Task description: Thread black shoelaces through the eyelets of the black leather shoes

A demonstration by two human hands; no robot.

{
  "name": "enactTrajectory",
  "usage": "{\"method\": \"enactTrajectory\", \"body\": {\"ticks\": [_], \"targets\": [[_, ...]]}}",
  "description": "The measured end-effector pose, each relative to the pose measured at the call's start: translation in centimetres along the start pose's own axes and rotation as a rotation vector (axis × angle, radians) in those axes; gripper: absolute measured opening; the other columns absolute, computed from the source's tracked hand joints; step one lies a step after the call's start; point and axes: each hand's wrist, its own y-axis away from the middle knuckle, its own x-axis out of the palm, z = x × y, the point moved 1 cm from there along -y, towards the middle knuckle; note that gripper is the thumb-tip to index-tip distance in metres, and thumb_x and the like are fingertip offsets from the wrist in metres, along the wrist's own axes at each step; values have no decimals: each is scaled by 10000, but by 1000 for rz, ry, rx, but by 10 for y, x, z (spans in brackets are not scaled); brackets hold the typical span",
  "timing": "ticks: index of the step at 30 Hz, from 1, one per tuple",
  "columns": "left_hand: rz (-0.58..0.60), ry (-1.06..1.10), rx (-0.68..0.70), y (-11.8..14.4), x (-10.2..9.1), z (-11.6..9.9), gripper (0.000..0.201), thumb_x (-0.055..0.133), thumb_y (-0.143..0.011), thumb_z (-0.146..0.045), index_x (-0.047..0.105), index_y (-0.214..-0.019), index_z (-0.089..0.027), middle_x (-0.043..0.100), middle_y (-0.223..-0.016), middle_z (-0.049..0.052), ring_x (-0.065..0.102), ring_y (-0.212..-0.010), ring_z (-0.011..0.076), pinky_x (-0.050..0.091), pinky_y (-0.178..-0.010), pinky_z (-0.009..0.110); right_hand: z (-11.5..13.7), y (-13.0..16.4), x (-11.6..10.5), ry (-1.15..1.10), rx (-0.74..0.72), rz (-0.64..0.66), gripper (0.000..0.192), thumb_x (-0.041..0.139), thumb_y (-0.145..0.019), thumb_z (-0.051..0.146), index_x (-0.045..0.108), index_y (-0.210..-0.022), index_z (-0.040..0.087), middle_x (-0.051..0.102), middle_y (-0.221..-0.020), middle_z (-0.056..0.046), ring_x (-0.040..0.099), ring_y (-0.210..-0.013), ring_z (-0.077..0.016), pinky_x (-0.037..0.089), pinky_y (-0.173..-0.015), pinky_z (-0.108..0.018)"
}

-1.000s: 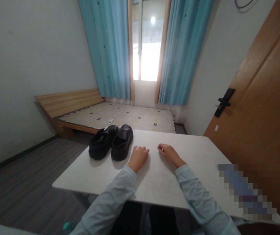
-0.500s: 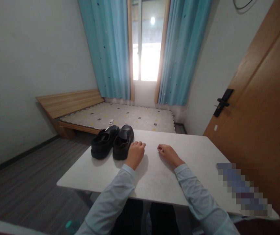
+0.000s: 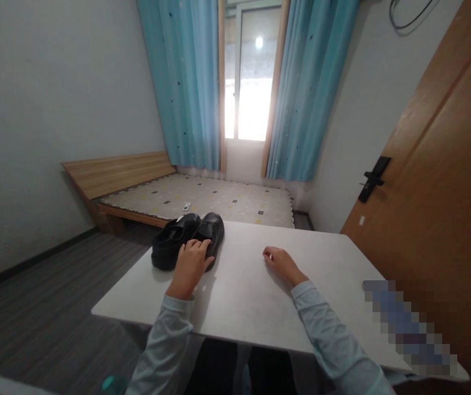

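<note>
No legible text, label, brand, number or sign anywhere; the patch at 4 o'clock is pixelated

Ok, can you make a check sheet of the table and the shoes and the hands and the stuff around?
Surface: white rectangular table, mostly bare.
Things: two black leather shoes, side by side at the far left corner.
Clutter: blurred patch at the right edge, cannot tell.
Hands: left hand on the nearer shoe; right hand resting loosely curled on the table.
Cables: black cable high on the wall.
Surroundings: wooden bed, blue curtains, window, brown door.
</note>
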Motion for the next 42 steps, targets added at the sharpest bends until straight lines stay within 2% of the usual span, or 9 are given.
{"method": "enactTrajectory", "body": {"ticks": [4, 9, 12, 16, 21, 30, 36, 42], "targets": [[86, -10, 28, -10, -6, 15, 378, 658, -760, -242, 586, -1124, -171, 651, -1044, 110, 565, -1040, 241, 401, -922, 342, 1, 0, 0, -8, 5, 3, 190, 454, -834, 154, 643, -849, 171, 660, -776, -43, 570, -680, -144, 396, -668, -242], [145, -49, 40, -16, -12, 18, 314, 690, -738, -303, 632, -1018, -172, 669, -908, 101, 619, -903, 256, 431, -796, 326, -3, -1, 2, -19, 17, -5, 199, 441, -845, 173, 636, -882, 162, 660, -768, -46, 582, -680, -146, 402, -662, -239], [102, -48, 66, -17, -14, 17, 322, 680, -748, -315, 629, -1038, -186, 665, -886, 96, 622, -883, 258, 423, -765, 324, -5, -1, 3, -48, 25, -22, 208, 433, -850, 183, 634, -896, 163, 661, -769, -51, 589, -691, -155, 405, -670, -247], [-15, -41, 52, -18, -15, 11, 283, 627, -792, -288, 612, -1056, -187, 660, -903, 96, 600, -920, 263, 396, -798, 356, -5, 0, 2, -86, 19, -44, 217, 425, -843, 177, 635, -898, 162, 660, -760, -56, 590, -685, -162, 404, -668, -257], [-154, -37, 59, -19, -18, -7, 230, 558, -833, -237, 598, -1046, -160, 664, -887, 100, 564, -926, 262, 362, -839, 380, -6, 0, 0, -121, 27, -80, 224, 418, -840, 174, 633, -903, 160, 654, -754, -57, 592, -686, -163, 410, -668, -258], [-300, 51, 130, -11, -34, -46, 119, 550, -848, -214, 597, -947, -169, 668, -826, 60, 537, -856, 243, 336, -854, 389, -14, -2, 1, -173, 33, -189, 225, 417, -838, 185, 622, -931, 176, 661, -791, -60, 600, -718, -175, 436, -703, -288], [-318, 174, 256, 1, -23, -81, 93, 583, -839, -210, 582, -931, -190, 674, -820, 27, 537, -845, 219, 332, -847, 383, -18, -5, -4, -472, 125, -356, 253, 425, -855, 329, 604, -937, 169, 665, -822, -72, 613, -732, -185, 471, -675, -303], [-286, 202, 378, 10, -3, -115, 90, 603, -823, -178, 555, -898, -193, 653, -787, 5, 525, -849, 213, 334, -849, 373, -21, -7, -9, -820, 257, -426, 431, 425, -835, 501, 559, -1056, 156, 644, -942, -103, 585, -735, -186, 486, -612, -305]]}}
